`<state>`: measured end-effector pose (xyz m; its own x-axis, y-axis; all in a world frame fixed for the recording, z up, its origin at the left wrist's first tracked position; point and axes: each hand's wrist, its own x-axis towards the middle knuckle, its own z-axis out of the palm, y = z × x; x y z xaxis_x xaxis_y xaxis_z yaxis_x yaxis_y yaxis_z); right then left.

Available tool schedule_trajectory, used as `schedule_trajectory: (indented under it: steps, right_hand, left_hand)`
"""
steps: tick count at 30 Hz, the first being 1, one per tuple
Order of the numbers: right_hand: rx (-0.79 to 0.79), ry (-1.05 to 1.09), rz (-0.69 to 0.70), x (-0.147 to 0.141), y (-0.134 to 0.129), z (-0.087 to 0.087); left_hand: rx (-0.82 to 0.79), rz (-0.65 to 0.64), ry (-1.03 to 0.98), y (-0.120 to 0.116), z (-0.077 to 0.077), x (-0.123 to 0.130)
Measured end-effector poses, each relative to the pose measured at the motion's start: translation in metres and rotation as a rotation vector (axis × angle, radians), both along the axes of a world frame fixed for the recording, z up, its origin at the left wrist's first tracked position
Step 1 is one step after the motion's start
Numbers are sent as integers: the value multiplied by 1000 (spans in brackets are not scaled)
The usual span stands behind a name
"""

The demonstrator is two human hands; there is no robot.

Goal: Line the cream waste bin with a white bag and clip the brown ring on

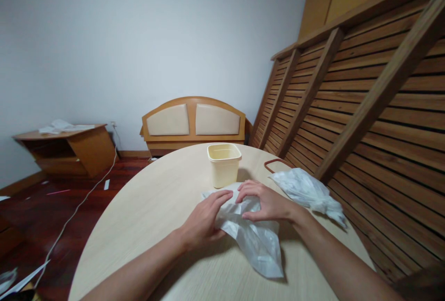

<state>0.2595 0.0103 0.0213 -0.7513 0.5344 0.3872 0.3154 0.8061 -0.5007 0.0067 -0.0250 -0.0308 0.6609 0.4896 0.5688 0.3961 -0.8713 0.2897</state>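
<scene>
A thin, crumpled whitish plastic bag (255, 238) lies across the table in front of me, its near end spreading toward the table's near side. My left hand (208, 215) is at the bag's left edge, with the film between its fingers. Over the bag's upper right part, my right hand (262, 201) curves with thumb and fingers apart; I see nothing gripped in it. Just beyond both hands stands a pale yellow square tub (224, 165), upright and without a lid. The bag's far end reaches close to the tub's base.
On the round pale table (149, 208), a bunched white plastic bag (308, 189) lies at the right beside a brown loop (273, 164). Slatted wooden panels (347, 120) lean along the right. A headboard (193, 122), low cabinet (69, 152) and floor cable (74, 213) lie beyond.
</scene>
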Motion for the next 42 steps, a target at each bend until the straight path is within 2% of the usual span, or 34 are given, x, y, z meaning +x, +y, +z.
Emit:
schedule_trajectory:
  steps: [4, 7, 10, 13, 18, 21, 26, 31, 33, 37, 42]
  right_hand:
    - [33, 72, -31, 0, 3, -4]
    - [17, 136, -39, 0, 3, -4]
    - [2, 167, -21, -1, 1, 0]
    - [1, 191, 8, -8, -5, 3]
    - [-10, 165, 124, -21, -15, 5]
    - [-48, 158, 108, -18, -12, 2]
    - [-184, 169, -69, 2, 6, -10]
    - [-552, 56, -50, 14, 20, -30]
    - [-636, 37, -49, 10, 19, -39]
    - [-624, 90, -115, -5, 15, -51]
    - [-494, 242, -183, -9, 17, -42]
  left_hand:
    - [73, -91, -9, -3, 18, -6]
    - [182, -96, -63, -5, 25, -7]
    - [259, -18, -115, -8, 26, -2]
    - [255, 50, -147, -11, 25, 3]
    - [225, 30, -185, -11, 22, 5]
    - [126, 130, -307, -8, 21, 2]
    - [-223, 315, -553, 5, 30, -10]
    - [-429, 437, -806, 25, 36, -25]
    - [-488, 449, -878, 30, 35, -29]
    - [-521, 447, -889, 34, 34, -36]
    - [-508, 419, -866, 36, 37, -40]
